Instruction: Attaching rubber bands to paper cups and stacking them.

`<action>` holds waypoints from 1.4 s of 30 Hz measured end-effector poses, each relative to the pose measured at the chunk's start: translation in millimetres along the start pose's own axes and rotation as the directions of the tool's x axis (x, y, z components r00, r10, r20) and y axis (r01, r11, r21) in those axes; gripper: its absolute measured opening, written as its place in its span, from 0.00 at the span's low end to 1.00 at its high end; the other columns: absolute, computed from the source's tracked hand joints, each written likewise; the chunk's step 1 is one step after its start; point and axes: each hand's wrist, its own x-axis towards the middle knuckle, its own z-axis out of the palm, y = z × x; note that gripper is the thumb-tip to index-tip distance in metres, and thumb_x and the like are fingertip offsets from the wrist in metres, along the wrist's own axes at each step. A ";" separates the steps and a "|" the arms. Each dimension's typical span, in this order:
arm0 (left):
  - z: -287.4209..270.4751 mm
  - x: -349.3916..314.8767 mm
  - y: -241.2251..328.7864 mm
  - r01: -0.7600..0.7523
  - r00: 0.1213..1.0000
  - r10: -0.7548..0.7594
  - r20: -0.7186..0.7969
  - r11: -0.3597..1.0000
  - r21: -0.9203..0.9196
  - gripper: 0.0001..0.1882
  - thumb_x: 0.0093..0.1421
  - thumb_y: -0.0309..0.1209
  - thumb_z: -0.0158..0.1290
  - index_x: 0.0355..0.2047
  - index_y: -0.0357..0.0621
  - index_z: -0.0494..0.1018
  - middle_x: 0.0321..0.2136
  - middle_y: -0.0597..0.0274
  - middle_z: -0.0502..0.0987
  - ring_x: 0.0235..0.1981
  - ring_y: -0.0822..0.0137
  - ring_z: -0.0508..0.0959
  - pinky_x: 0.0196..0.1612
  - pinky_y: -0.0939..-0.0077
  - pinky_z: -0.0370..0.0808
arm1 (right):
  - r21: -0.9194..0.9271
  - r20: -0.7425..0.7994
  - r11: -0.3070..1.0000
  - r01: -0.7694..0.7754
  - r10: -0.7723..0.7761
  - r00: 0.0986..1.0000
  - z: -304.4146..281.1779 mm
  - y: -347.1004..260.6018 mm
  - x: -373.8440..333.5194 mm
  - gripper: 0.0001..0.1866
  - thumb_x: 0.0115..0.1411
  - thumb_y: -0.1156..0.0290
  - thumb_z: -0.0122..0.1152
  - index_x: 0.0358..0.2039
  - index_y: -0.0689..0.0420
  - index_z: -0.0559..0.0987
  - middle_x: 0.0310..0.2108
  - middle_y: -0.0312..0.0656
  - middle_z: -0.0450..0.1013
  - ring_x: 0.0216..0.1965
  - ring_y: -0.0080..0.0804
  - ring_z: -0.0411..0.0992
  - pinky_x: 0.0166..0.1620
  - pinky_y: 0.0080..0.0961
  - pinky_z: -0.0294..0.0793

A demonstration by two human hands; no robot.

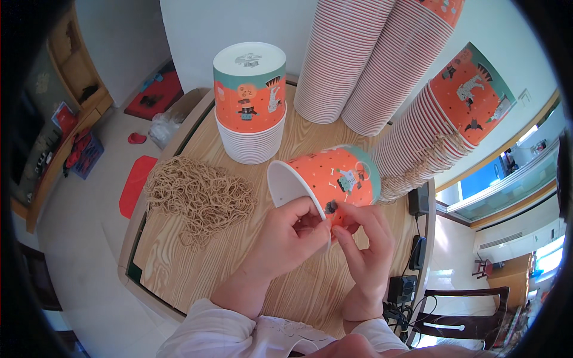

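Observation:
An orange paper bucket (pixel 325 173) with a green base band and cartoon prints lies tilted over the table, its white-rimmed mouth facing left. My left hand (pixel 292 235) is closed on the near part of its rim, with fingers reaching inside the mouth. Against the outside wall, close to that rim, my right hand (pixel 367 241) is closed in a pinch. Whatever sits between its fingertips is too small or hidden to make out. Left of my hands lies a loose heap of tan twine loops (pixel 203 197).
Behind stands a short upside-down bucket stack (pixel 250 140). Two tall stacks (pixel 349 59) rise against the wall. A leaning stack (pixel 418 122) at right has twine loops (pixel 430 161) along its side. Black power adapters (pixel 403 288) and cables line the table's right edge, near a dark chair (pixel 462 322).

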 end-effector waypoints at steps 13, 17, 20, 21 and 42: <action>2.4 -0.7 -1.4 -0.013 0.999 0.009 0.031 0.994 0.106 0.05 0.55 0.23 0.54 0.31 0.34 0.72 0.25 0.64 0.76 0.26 0.79 0.75 0.29 0.83 0.73 | 0.095 0.044 0.994 -0.060 0.056 0.997 -3.1 11.6 -1.4 0.09 0.51 0.83 0.64 0.33 0.63 0.76 0.30 0.42 0.70 0.30 0.30 0.71 0.35 0.23 0.71; 3.8 -1.2 2.0 -0.015 1.000 0.012 0.026 0.993 0.114 0.05 0.55 0.23 0.54 0.31 0.34 0.72 0.25 0.64 0.76 0.26 0.79 0.75 0.29 0.82 0.73 | 0.124 0.009 0.985 -0.117 0.117 0.993 -4.5 11.9 0.1 0.08 0.51 0.83 0.63 0.32 0.63 0.76 0.30 0.43 0.70 0.31 0.31 0.72 0.35 0.23 0.72; 3.8 -1.4 2.4 -0.010 1.000 0.008 0.017 0.991 0.134 0.05 0.55 0.23 0.54 0.31 0.34 0.72 0.25 0.64 0.76 0.26 0.79 0.75 0.29 0.82 0.73 | 0.059 0.036 0.998 -0.015 0.013 0.999 -6.8 14.5 0.5 0.08 0.51 0.83 0.63 0.33 0.63 0.75 0.30 0.43 0.71 0.31 0.32 0.72 0.35 0.23 0.72; 3.4 -1.2 0.1 -0.020 1.000 0.019 0.012 0.991 0.129 0.05 0.55 0.23 0.54 0.30 0.34 0.72 0.25 0.64 0.76 0.25 0.79 0.74 0.28 0.82 0.73 | 0.041 0.043 0.999 -0.009 0.007 0.999 -6.8 13.2 1.0 0.08 0.51 0.83 0.63 0.32 0.63 0.75 0.30 0.43 0.71 0.31 0.32 0.72 0.35 0.23 0.72; -8.7 3.7 -1.8 -0.252 0.968 0.137 0.211 0.551 0.796 0.23 0.52 0.26 0.56 0.50 0.52 0.69 0.51 0.57 0.68 0.36 0.55 0.78 0.37 0.61 0.75 | -0.262 0.290 0.965 -0.029 0.107 0.951 -18.5 34.9 4.6 0.06 0.52 0.76 0.60 0.30 0.59 0.73 0.26 0.44 0.73 0.30 0.43 0.74 0.33 0.34 0.72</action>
